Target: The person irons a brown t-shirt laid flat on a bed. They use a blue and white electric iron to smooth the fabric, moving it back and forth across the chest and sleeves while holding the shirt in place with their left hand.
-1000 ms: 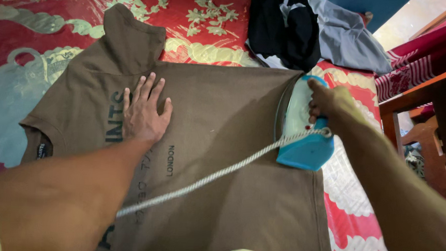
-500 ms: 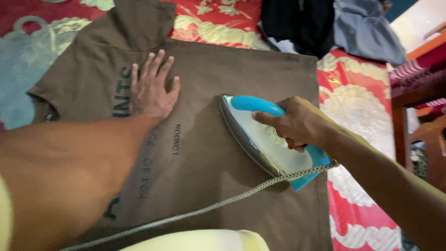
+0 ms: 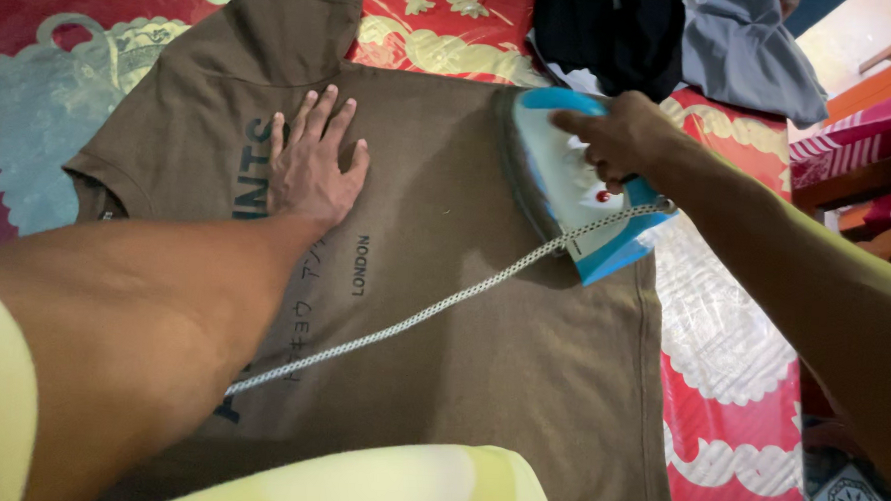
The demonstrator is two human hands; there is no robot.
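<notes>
At the far left, the red and gold patterned bed shows beyond the edge of a brown T-shirt that lies spread flat on it, its collar towards the left and its hem towards the right. The person's left hand lies on the chest of the shirt, palm down, its grip wide with the fingers fanned and holding nothing, just beside a line of dark printed lettering. It seems to be pinning the cloth so that it does not slide or bunch.

A white braided cord runs from below the left forearm slantwise across the shirt up to the heel of a blue and white iron. The iron stands on the shirt's upper right part, near the far side seam, with its nose pointing away from the person. The right hand has its grip closed around the iron's blue handle.

Judged from this, an ironing stroke over the body of the shirt is under way. A further pass calls for a steady left hand, a flat soleplate, and a cord kept off the pressed cloth.

Beyond the iron lies a heap of dark clothes with a grey garment beside it, and wooden furniture stands at the far right.
</notes>
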